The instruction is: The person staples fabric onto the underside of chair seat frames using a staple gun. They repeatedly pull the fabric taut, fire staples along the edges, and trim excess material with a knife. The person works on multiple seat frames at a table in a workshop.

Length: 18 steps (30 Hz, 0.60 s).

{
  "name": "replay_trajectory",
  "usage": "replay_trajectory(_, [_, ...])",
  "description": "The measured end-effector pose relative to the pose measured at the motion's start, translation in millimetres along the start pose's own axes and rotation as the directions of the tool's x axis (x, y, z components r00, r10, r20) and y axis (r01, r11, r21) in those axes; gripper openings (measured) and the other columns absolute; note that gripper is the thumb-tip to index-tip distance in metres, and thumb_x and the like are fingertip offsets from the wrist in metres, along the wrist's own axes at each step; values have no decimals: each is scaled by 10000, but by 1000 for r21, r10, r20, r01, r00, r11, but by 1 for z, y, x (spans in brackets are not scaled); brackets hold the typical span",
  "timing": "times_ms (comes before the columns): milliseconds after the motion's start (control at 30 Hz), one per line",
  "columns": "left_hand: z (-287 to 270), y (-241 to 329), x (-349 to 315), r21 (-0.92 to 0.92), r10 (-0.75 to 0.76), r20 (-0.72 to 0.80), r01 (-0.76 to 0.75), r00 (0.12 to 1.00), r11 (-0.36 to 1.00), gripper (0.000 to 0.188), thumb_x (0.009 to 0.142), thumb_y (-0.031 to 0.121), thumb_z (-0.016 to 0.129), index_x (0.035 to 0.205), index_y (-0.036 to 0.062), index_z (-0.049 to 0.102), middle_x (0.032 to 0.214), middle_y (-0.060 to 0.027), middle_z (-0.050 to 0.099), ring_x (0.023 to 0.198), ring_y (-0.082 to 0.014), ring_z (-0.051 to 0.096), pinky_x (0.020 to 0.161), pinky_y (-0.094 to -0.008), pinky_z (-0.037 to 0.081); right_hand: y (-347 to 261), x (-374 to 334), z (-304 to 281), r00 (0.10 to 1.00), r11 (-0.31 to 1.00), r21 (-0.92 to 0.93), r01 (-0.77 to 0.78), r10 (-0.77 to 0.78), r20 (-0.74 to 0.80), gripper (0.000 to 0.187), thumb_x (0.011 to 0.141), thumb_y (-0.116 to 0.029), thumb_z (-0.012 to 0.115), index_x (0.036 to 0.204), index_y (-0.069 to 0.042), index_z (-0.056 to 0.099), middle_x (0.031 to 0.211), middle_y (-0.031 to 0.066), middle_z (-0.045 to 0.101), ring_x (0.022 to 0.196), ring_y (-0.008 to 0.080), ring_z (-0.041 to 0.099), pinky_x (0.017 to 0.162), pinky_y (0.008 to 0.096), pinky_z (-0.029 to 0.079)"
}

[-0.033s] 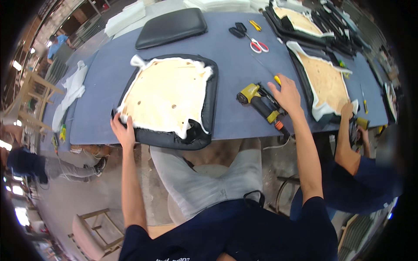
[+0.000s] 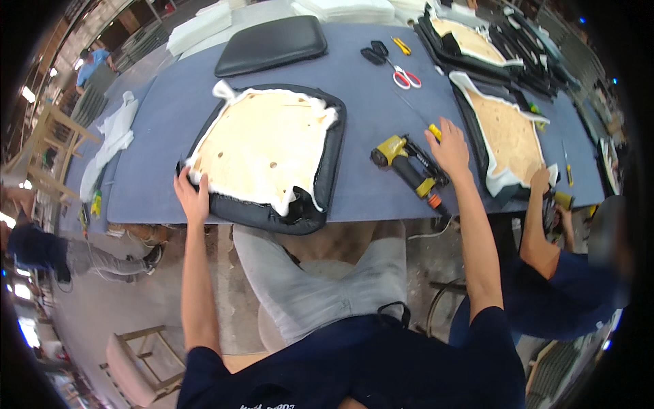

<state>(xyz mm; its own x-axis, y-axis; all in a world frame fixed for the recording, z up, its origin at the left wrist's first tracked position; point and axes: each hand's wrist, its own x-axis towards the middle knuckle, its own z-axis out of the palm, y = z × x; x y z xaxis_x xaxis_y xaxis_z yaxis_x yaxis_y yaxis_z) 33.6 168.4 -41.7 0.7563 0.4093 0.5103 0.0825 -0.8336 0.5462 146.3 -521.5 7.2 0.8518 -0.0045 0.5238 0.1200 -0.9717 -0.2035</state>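
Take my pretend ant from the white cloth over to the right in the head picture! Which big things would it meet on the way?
White cloth → black seat with bare wood → yellow-and-black nail gun → second wooden seat → yellow-handled tool.

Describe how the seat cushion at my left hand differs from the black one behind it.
The near seat cushion shows wood and white padding; the far seat cushion shows smooth black upholstery. The near one overhangs the table edge; the far one lies well back. Both have black upholstery.
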Motion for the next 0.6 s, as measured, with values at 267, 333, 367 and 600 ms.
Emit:
replay_trajectory(267, [85, 7, 92, 228, -323, 115, 292, 939, 929, 1038, 952, 581, 708, 1784, 197, 220, 1796, -256, 296, 1658, -434, 297, 1286, -572, 376, 50, -30, 12, 986, 995, 62, -84, 74, 149, 398, 1062, -263, 728, 1357, -34, 591, 1098, 166, 777, 905, 340, 761, 799, 489, 602])
replay_trajectory(333, [82, 39, 82, 280, -331, 113, 289, 937, 915, 1069, 944, 630, 714, 1788, 209, 213, 1774, -227, 353, 1668, -406, 287, 1277, -617, 390, 0, -63, -56, 913, 776, 493, -393, 266, 310, 364, 1040, -171, 768, 1319, -33, 582, 1058, 118, 752, 794, 205, 732, 699, 360, 581])
replay_trajectory(367, [74, 30, 81, 248, -334, 108, 300, 936, 921, 1050, 938, 623, 711, 1779, 203, 241, 1774, -202, 364, 1671, -395, 292, 1267, -647, 389, -36, -78, -84, 881, 691, 570, -445, 221, 419, 362, 1026, -131, 780, 1308, -35, 575, 1045, 106, 737, 835, 158, 727, 695, 320, 570])
replay_trajectory(600, [56, 12, 76, 240, -294, 43, 275, 955, 931, 949, 961, 557, 618, 1765, 188, 273, 1771, -239, 353, 1672, -414, 289, 1251, -642, 400, -122, -186, -163, 768, 838, 539, 86, -400, 499, 667, 912, -155, 884, 1520, -33, 638, 1061, 139, 695, 882, 302, 701, 821, 402, 580])
